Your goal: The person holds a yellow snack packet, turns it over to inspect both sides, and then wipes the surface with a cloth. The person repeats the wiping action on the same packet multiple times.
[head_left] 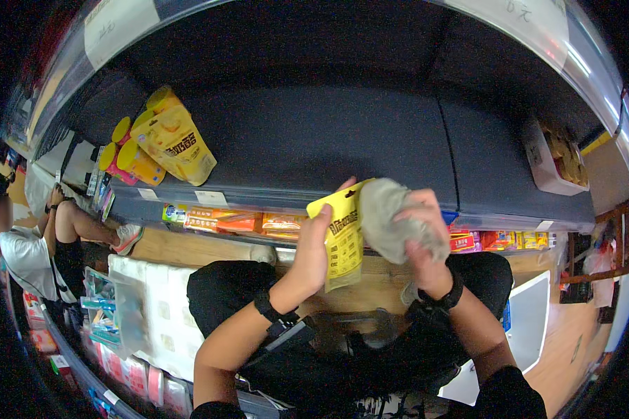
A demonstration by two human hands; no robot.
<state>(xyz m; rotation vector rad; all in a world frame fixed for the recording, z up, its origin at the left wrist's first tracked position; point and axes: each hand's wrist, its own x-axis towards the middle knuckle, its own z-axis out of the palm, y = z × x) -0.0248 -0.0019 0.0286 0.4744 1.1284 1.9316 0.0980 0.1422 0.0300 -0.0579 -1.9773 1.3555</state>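
Observation:
My left hand (314, 246) grips a yellow snack pouch (344, 235) by its side, its printed back turned towards me and a hang hole at its top. In my right hand (424, 235) is a crumpled grey cloth (385, 217), blurred, pressed against or just beside the pouch's right edge. Both hands are in front of the lip of a dark shelf (320, 141). At the shelf's left end stands a similar yellow pouch (175, 146), leaning on several yellow-lidded tubs (141, 162).
A white plastic box (548, 162) with packets sits at the shelf's right end. Packaged snacks (241, 222) line the level below. Left of my knees is a white padded surface (162, 309) beside a bin of toothbrushes (102, 309). A seated person (31, 251) is at far left.

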